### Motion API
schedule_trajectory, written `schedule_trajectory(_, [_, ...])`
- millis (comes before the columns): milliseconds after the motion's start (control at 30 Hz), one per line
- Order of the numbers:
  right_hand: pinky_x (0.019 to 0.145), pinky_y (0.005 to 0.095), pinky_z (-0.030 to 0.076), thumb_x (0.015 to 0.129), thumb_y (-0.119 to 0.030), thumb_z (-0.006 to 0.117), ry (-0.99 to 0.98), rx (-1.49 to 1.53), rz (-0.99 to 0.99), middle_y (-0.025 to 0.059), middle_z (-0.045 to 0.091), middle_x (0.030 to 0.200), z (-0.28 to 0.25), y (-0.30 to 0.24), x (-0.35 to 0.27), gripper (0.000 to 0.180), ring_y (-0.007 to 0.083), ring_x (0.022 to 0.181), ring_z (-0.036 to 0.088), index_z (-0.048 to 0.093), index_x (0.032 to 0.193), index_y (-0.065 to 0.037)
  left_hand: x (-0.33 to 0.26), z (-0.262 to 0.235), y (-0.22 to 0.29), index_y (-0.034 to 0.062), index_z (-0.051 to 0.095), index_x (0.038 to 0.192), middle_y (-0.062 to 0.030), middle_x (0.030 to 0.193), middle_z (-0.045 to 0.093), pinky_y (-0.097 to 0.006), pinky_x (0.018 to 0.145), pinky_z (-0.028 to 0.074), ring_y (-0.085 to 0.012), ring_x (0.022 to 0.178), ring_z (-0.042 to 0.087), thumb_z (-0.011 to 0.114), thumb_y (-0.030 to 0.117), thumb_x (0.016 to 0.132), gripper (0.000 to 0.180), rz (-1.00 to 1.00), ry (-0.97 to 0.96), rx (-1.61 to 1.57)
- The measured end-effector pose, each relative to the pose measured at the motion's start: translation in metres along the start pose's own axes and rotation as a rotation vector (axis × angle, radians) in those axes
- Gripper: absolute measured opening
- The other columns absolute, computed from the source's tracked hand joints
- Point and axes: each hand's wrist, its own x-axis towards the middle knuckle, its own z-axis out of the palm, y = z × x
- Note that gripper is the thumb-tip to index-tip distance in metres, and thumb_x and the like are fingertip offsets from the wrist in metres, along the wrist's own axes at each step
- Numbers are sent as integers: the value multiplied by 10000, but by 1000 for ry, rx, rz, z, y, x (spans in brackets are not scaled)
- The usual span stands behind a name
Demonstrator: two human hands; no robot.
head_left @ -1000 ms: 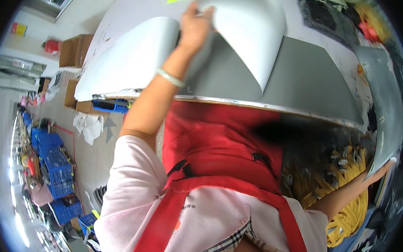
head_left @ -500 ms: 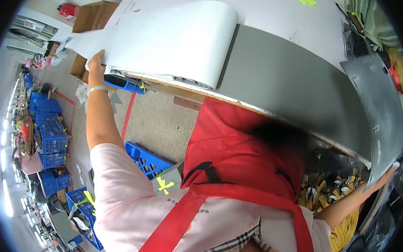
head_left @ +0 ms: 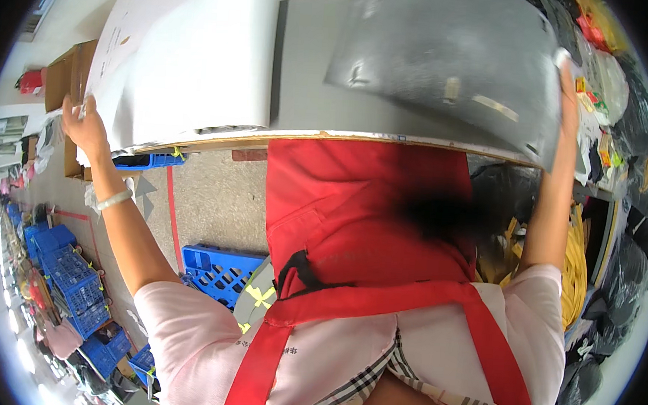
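Head view: since half a second ago right hand [head_left: 569,73] has lifted the grey sheet's [head_left: 452,54] edge over the table [head_left: 302,75], fingers gripping it; left hand [head_left: 84,125], arm outstretched, still grips the white sheet's [head_left: 192,61] corner

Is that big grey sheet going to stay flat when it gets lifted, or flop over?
The grey sheet probably flops: it already curves while the right hand lifts its edge. It seems light for its size, since one hand raises that side. The white sheet, gripped by the left hand, curls in a roll, so it looks bendy too.
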Motion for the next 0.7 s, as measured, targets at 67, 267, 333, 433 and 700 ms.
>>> schedule_trajectory(67, [867,297,542,948,-371,728,-30,-32,59,57,739,1040,14,21,16,411,159,948,684,696,1193,-43,-35,-19,131,39,659,1304,-108,1243,668,-318,925,521,-196,1044,663,725,155,940,387,61,-179,-334])
schedule_trajectory(267, [877,313,569,959,-363,712,-81,-211,-27,76,734,1085,14,34,42,405,169,992,701,687,1216,-51,-164,-32,320,12,721,1064,-136,996,731,-360,836,562,-269,932,710,683,11,912,156,537,-790,-639])
schedule_trajectory(333, [844,314,567,952,-341,723,-107,-218,-37,66,730,1044,21,38,45,387,174,957,697,677,1215,-61,-189,-14,332,7,721,1055,-139,1017,714,-378,856,549,-313,931,682,715,61,899,165,523,-877,-639])
schedule_trajectory(433, [788,289,542,944,-297,734,-97,-269,-65,32,710,967,32,40,42,314,150,890,668,678,1161,-78,-211,17,336,1,724,1059,-133,1039,686,-398,883,524,-335,971,637,764,142,860,247,705,-818,-559])
schedule_trajectory(700, [694,241,411,931,-219,734,52,-625,-257,-24,647,853,1,51,55,147,86,747,530,701,933,-76,-221,20,330,-3,725,1082,-125,1084,665,-405,903,518,-322,1028,611,804,208,808,355,637,-985,-416])
